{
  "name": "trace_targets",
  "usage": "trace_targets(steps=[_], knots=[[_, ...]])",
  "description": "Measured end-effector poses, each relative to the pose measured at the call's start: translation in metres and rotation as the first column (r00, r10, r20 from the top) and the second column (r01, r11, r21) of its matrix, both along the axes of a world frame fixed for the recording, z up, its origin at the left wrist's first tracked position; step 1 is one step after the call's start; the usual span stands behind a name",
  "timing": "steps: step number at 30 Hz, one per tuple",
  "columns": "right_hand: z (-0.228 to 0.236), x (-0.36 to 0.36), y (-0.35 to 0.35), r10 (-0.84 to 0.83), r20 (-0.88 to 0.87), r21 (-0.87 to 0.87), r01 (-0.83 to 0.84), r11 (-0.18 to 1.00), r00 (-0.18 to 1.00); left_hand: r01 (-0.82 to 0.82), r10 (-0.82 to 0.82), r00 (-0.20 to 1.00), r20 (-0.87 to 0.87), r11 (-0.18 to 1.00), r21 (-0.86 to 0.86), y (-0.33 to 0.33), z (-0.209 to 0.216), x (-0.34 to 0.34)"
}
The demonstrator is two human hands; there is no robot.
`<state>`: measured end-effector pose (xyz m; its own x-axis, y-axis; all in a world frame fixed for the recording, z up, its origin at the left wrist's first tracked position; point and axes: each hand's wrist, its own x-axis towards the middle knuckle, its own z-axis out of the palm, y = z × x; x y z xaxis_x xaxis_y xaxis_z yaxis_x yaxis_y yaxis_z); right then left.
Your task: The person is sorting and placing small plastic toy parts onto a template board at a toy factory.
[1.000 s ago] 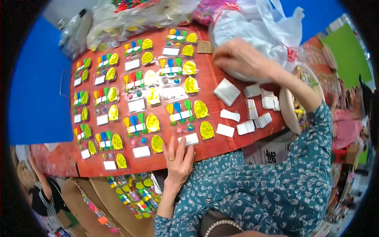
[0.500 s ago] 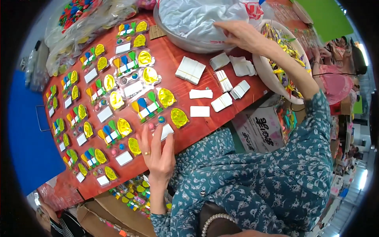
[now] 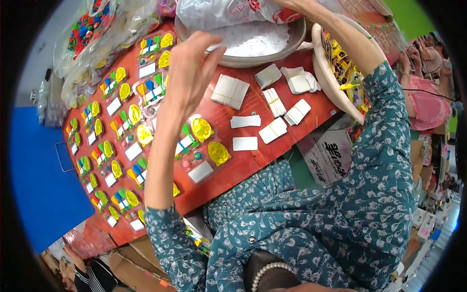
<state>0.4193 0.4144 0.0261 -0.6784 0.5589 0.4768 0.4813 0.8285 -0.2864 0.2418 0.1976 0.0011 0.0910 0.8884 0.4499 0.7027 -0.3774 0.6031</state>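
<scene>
My left hand [image 3: 192, 70] is raised over the table beside the metal basin [image 3: 245, 61], its fingers apart and slightly blurred, with nothing visible in them. At the top edge, my right hand [image 3: 297, 5] is partly cut off at the white plastic bag [image 3: 214, 12], which is drawn up from the near side of the basin. White thin pieces [image 3: 255, 39] show inside. Below my left forearm lie clear blister trays, each with coloured darts, small balls, a yellow foil-like piece [image 3: 219, 153] and a white card [image 3: 200, 172]. My forearm hides several of them.
Banded stacks of white cards [image 3: 230, 91] and loose cards [image 3: 244, 143] lie on the red table [image 3: 224, 180]. A pale tub [image 3: 318, 68] of yellow packets stands right. A clear bag [image 3: 73, 73] with coloured pieces sits at far left. Other people are at the edges.
My left hand has left the tray at the near edge and risen toward the basin. My right hand has moved up and away with the bag, uncovering the white pieces.
</scene>
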Motion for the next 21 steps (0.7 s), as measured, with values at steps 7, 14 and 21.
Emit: trace_targets(steps=[7,14,21], knots=[[0.018,-0.005,-0.004,-0.109,-0.202,-0.338,0.035,0.941,0.973,-0.086,-0.353,0.619,-0.702,0.858,-0.507,0.105,-0.053,-0.008],[0.006,-0.004,-0.006,-0.106,-0.175,-0.208,0.069,0.976,0.979,-0.078,-0.133,0.892,-0.432,0.896,-0.437,0.133,-0.082,0.007],[-0.008,-0.002,0.015,-0.138,-0.100,-0.296,0.102,0.950,0.985,0.081,-0.350,0.796,-0.494,0.870,-0.486,0.123,-0.059,0.012]])
